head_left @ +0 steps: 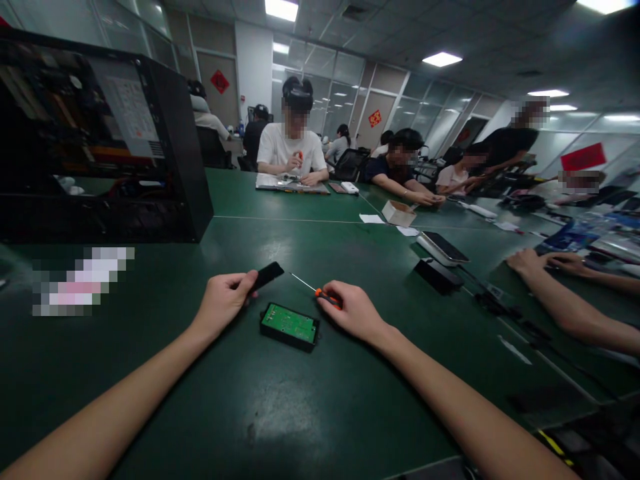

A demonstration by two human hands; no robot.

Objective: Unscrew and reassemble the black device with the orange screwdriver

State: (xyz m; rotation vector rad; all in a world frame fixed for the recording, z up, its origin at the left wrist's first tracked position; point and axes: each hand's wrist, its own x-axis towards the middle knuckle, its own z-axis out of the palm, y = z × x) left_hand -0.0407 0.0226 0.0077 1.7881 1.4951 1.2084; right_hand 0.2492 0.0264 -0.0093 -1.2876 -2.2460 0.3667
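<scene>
My left hand [229,295] is closed on a flat black cover [269,275], gripping its near end between thumb and fingers. My right hand [350,308] holds a screwdriver [328,298] with an orange and black handle. Its thin metal shaft points up and left, the tip just short of the cover's far end. Between and below the hands, a black plastic case [287,339] lies on the green table, its top side uncovered. A green circuit board [291,323] sits inside it. Neither hand touches the case.
An opened black computer tower [175,153] stands at the back left. To the right lie a black box [437,275], a white device with a dark top [444,248] and cables. A co-worker's hands [527,263] rest at the right. Another person [295,147] sits across the table [240,413].
</scene>
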